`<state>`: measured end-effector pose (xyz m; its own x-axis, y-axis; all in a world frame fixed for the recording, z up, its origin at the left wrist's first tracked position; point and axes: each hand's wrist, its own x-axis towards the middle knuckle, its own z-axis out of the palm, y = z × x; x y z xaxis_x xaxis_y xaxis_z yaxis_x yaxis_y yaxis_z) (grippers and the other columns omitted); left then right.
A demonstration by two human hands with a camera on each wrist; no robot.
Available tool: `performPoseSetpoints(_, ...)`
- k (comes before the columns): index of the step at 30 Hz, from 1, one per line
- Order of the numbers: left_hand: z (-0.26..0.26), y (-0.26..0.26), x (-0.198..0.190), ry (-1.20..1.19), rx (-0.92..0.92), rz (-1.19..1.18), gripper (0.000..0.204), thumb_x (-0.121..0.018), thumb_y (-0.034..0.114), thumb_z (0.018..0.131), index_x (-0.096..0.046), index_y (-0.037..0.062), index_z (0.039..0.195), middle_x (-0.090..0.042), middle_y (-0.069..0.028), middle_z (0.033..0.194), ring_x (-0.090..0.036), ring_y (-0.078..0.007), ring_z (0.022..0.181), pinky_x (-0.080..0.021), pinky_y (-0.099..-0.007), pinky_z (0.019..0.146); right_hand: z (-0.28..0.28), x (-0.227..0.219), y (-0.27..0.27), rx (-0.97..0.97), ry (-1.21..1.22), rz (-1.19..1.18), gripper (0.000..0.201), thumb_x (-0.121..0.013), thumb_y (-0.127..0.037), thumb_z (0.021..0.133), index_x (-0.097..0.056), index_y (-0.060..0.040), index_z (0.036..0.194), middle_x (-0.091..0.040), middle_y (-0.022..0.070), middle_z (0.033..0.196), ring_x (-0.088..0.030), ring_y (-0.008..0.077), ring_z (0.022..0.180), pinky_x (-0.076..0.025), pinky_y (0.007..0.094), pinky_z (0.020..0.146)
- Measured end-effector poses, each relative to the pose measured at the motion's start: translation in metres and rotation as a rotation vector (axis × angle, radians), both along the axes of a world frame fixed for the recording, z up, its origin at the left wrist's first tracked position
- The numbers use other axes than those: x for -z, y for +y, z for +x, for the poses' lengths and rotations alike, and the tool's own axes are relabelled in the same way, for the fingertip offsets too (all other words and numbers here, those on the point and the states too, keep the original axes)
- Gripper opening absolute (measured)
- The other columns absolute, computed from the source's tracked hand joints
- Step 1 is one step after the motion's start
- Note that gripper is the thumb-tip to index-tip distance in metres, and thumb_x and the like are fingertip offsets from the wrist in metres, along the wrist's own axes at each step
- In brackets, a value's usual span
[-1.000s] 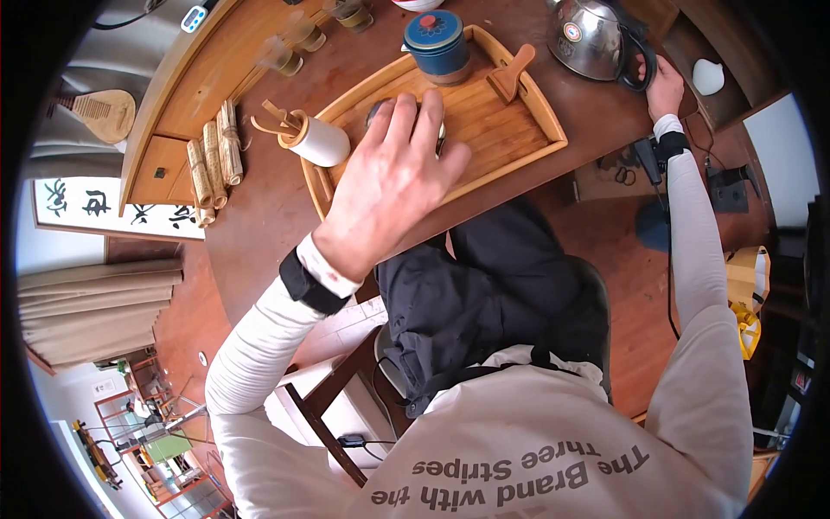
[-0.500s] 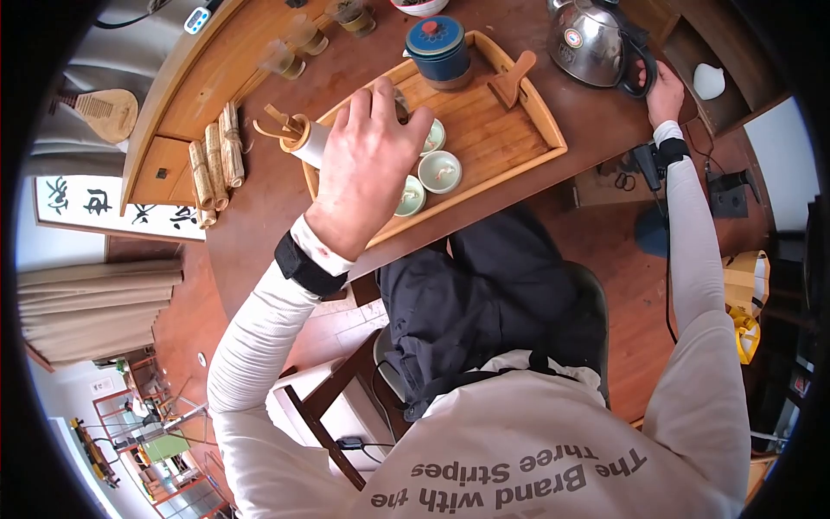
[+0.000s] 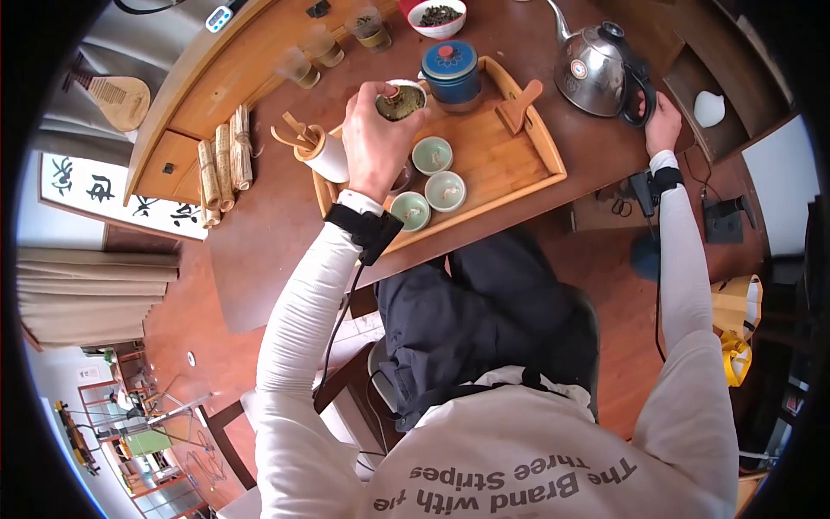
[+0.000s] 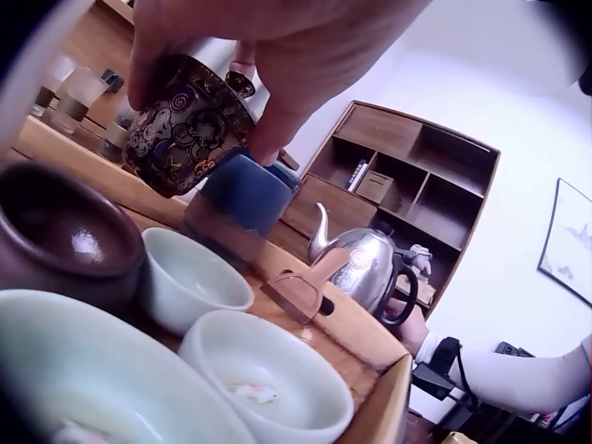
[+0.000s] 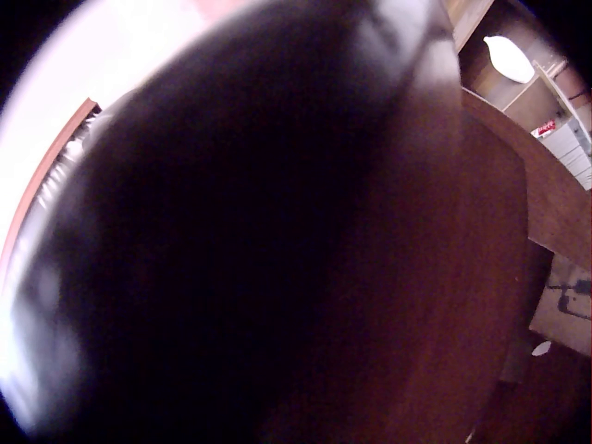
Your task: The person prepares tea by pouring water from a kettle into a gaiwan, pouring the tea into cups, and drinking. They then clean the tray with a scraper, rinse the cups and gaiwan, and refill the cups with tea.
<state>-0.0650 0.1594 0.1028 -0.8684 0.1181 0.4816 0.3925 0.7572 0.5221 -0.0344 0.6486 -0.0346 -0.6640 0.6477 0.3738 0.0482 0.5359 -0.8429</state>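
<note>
My left hand (image 3: 376, 143) grips a dark, gold-patterned lidded cup (image 3: 400, 102) above the wooden tray (image 3: 510, 173). In the left wrist view the patterned cup (image 4: 188, 129) is tilted, with fingers on its rim and lid knob. Below it on the tray stand pale green cups (image 3: 445, 191) and a dark brown vessel (image 3: 403, 178), partly covered by my hand. Over on the right, my right hand (image 3: 664, 125) holds the black handle of a steel kettle (image 3: 592, 73), which rests on the table. The right wrist view is mostly dark and blurred.
A blue lidded pot (image 3: 451, 73) and a wooden scoop (image 3: 519, 108) sit on the tray. Left of it stands a white tool holder (image 3: 327, 160), with bamboo rolls (image 3: 226, 164) beyond. Glasses (image 3: 369, 30) and a bowl of dark leaves (image 3: 437, 17) stand at the back.
My left hand has risen from low over the tray toward its back left side, bringing the patterned cup into clear view and uncovering the pale green cups. The right hand stays on the kettle handle.
</note>
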Motion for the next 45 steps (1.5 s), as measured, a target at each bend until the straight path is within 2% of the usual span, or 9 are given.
performPoseSetpoints(1,0.002,0.002,-0.003,-0.112,-0.007,0.053,0.051,-0.09,0.024,0.074,-0.063,0.0029,0.111,-0.066,-0.0235,0.117,-0.067,-0.0406,0.107,-0.054,-0.046,0.095,-0.001,0.001,0.001,0.006,0.01,-0.008,0.022,-0.056,-0.008,0.102,-0.076,0.0008,0.104,-0.065,-0.0013,0.078,-0.058,0.007,0.071,-0.045,0.0225,0.066)
performPoseSetpoints(14,-0.008,-0.011,0.027,-0.169,-0.031,0.011,0.057,-0.091,0.031,0.075,-0.062,-0.0007,0.113,-0.073,-0.0233,0.106,-0.072,-0.0366,0.102,-0.055,-0.0431,0.089,0.001,0.002,-0.004,0.024,0.072,0.012,0.02,-0.057,-0.008,0.102,-0.075,0.0,0.1,-0.064,-0.002,0.077,-0.058,0.0067,0.07,-0.045,0.0227,0.064)
performPoseSetpoints(27,0.002,-0.02,0.023,-0.158,-0.005,0.012,0.038,-0.08,0.022,0.084,-0.061,0.0,0.109,-0.064,-0.0245,0.121,-0.066,-0.0429,0.106,-0.053,-0.0486,0.093,0.001,-0.006,-0.016,0.026,0.159,-0.03,0.022,-0.056,-0.009,0.103,-0.075,0.0002,0.097,-0.065,-0.0002,0.074,-0.059,0.0076,0.067,-0.047,0.0242,0.063)
performPoseSetpoints(32,0.003,-0.02,0.02,-0.086,0.017,0.003,0.034,-0.077,0.016,0.085,-0.06,-0.0012,0.108,-0.062,-0.0241,0.121,-0.064,-0.0437,0.107,-0.053,-0.049,0.094,-0.003,0.001,-0.006,-0.013,0.151,0.018,0.035,-0.061,-0.029,0.107,-0.075,0.0007,0.093,-0.064,0.0,0.071,-0.058,0.0077,0.066,-0.046,0.0241,0.061)
performPoseSetpoints(34,0.015,-0.019,0.014,-0.013,0.013,0.017,0.032,-0.077,0.013,0.084,-0.06,-0.0012,0.108,-0.062,-0.0237,0.119,-0.063,-0.0439,0.106,-0.053,-0.049,0.093,0.0,-0.003,-0.009,0.029,0.143,-0.115,0.042,-0.064,-0.033,0.104,-0.073,0.0059,0.091,-0.058,0.0101,0.066,-0.05,0.014,0.064,-0.046,0.0335,0.064)
performPoseSetpoints(38,0.041,-0.035,-0.002,0.098,0.088,0.128,0.026,-0.074,0.003,0.085,-0.059,-0.0009,0.107,-0.063,-0.022,0.113,-0.063,-0.0443,0.104,-0.052,-0.0481,0.092,0.002,-0.009,-0.018,0.034,0.196,-0.123,0.044,-0.065,-0.034,0.103,-0.073,0.0074,0.091,-0.066,0.0147,0.071,-0.054,0.0149,0.066,-0.048,0.0348,0.068)
performPoseSetpoints(40,0.057,-0.053,0.001,-0.075,0.12,0.306,0.025,-0.071,0.002,0.089,-0.061,0.0,0.111,-0.066,-0.0213,0.109,-0.068,-0.0359,0.104,-0.054,-0.0447,0.091,0.002,-0.01,-0.02,0.052,0.194,-0.09,0.044,-0.066,-0.034,0.102,-0.073,0.008,0.092,-0.068,0.0133,0.071,-0.055,0.0138,0.068,-0.048,0.0345,0.068)
performPoseSetpoints(42,0.069,-0.073,0.014,-0.127,0.104,0.291,0.034,-0.072,0.005,0.089,-0.062,-0.0007,0.121,-0.068,-0.0211,0.113,-0.07,-0.0322,0.105,-0.056,-0.0429,0.092,0.002,-0.006,-0.015,0.038,0.206,-0.071,0.032,-0.064,-0.026,0.105,-0.075,0.002,0.093,-0.067,0.002,0.074,-0.06,0.0092,0.066,-0.048,0.0259,0.061)
performPoseSetpoints(45,0.085,-0.082,0.035,-0.336,0.042,0.216,0.05,-0.075,0.011,0.088,-0.059,-0.0016,0.134,-0.067,-0.0224,0.124,-0.067,-0.0341,0.113,-0.054,-0.0426,0.099,0.005,-0.009,-0.016,0.023,0.184,-0.097,0.029,-0.062,-0.021,0.104,-0.075,0.0021,0.093,-0.067,0.0014,0.075,-0.06,0.009,0.067,-0.048,0.0253,0.062)
